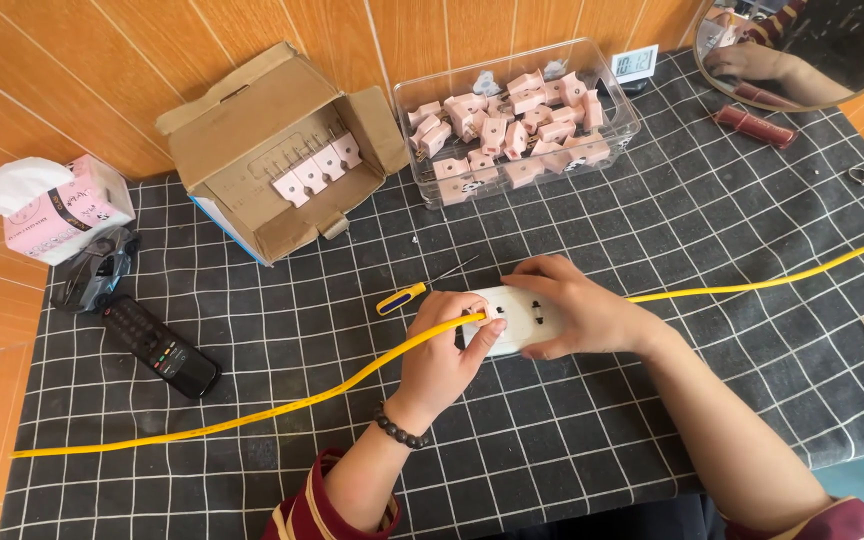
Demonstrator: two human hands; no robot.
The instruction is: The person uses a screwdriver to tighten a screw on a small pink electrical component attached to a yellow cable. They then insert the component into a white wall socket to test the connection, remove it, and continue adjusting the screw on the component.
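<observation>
Hands met mid-cloth | your left hand (442, 350) pinched yellow cable (252, 415) | your right hand (577, 310) gripped white socket block (512, 315), half hidden | screwdriver (402, 297) tip hard to see

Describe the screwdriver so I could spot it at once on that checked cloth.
Start from the white socket block held in both hands at the middle of the black checked cloth. Just off its left end, above the left hand, lies the screwdriver. It is the only tool there: yellow handle with a blue band, thin metal shaft pointing up and right.
</observation>
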